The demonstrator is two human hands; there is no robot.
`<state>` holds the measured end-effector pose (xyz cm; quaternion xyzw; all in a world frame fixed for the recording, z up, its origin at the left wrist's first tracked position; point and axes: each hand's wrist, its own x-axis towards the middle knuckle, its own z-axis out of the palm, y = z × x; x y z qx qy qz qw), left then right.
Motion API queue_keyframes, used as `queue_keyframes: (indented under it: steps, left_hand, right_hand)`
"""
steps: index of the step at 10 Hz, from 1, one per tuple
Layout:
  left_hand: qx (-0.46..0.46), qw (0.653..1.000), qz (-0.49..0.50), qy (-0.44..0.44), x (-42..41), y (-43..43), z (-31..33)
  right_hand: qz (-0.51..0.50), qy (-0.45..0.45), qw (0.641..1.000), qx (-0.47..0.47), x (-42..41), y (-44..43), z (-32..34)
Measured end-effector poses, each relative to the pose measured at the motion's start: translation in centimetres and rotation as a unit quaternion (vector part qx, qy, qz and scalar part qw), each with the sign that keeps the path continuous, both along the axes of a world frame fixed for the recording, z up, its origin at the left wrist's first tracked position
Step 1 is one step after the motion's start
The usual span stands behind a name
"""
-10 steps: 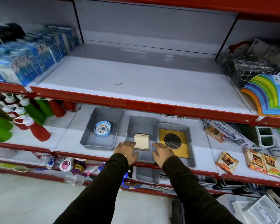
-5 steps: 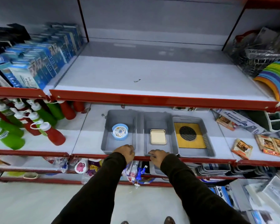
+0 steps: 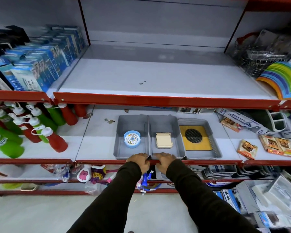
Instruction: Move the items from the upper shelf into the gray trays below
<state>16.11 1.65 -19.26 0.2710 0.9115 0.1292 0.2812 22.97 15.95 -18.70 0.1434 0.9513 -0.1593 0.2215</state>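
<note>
- Working from the lower shelf's left, we see the round blue dish in the left gray tray: light, rigid, best gripped by its rim.
- Our left hand and right hand rest, fingers curled, on the two trays' front edges.
- Beige square box sits in the middle tray; yellow mat lies flat in the right tray, probably floppy.

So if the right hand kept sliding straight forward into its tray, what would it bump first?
Probably the cream square box. The right hand rests on the near rim of the middle gray tray, fingers pointing inward, and the box lies just ahead on the tray floor.
</note>
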Motion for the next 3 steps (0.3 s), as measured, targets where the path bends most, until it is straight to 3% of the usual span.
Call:
queue_keyframes:
  steps: [2, 3]
  left_hand:
    - [0.036, 0.992, -0.004, 0.117, 2.8, -0.6, 1.5]
    - [0.104, 0.973, 0.011, 0.205, 3.6, -0.1, 3.3]
  right_hand:
    - [-0.005, 0.089, 0.995, 0.037, 2.5, -0.6, 1.7]
    - [-0.007, 0.171, 0.982, 0.082, 3.6, 0.0, 4.1]
